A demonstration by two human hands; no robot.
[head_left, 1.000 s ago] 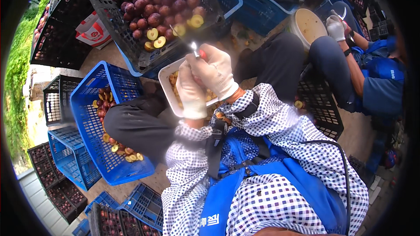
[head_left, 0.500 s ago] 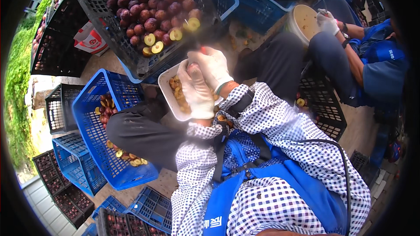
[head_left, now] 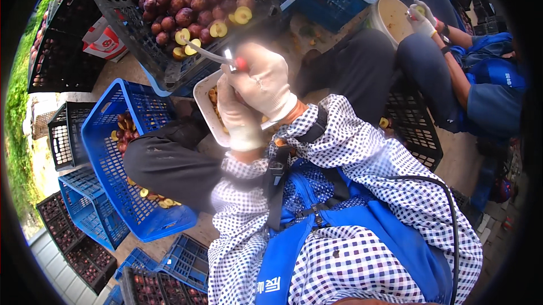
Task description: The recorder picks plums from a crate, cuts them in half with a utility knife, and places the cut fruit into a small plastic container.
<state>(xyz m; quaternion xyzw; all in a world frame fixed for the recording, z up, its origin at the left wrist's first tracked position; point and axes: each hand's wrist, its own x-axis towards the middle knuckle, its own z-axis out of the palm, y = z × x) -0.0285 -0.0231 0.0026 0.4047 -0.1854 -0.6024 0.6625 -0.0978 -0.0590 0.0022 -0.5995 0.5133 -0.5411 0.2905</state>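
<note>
My right hand (head_left: pixel 263 81), in a white knit glove, is closed round the red handle of a small knife (head_left: pixel 208 54). The thin, curved blade points left, toward the cut plum halves (head_left: pixel 218 28) at the near edge of a black crate (head_left: pixel 121 28) full of dark red plums (head_left: pixel 184 16). My left hand (head_left: pixel 240 123), also gloved, is curled up against the right one; what its fingers hold is hidden. Both hands are above a white tub (head_left: pixel 202 93) with yellowish plum pieces in it, between my knees.
A blue crate (head_left: pixel 121 192) with halved plums stands by my left knee. At the right, a co-worker's gloved hands (head_left: pixel 421 18) work beside a pale bucket (head_left: pixel 380 19). More crates (head_left: pixel 93 206) stand at the left, and a black crate (head_left: pixel 416 135) is near my right leg.
The knife blade now shows, swung out leftward from my right hand. My right hand has turned and shifted slightly left; my left hand stays close against it. The whole view has shifted a little.
</note>
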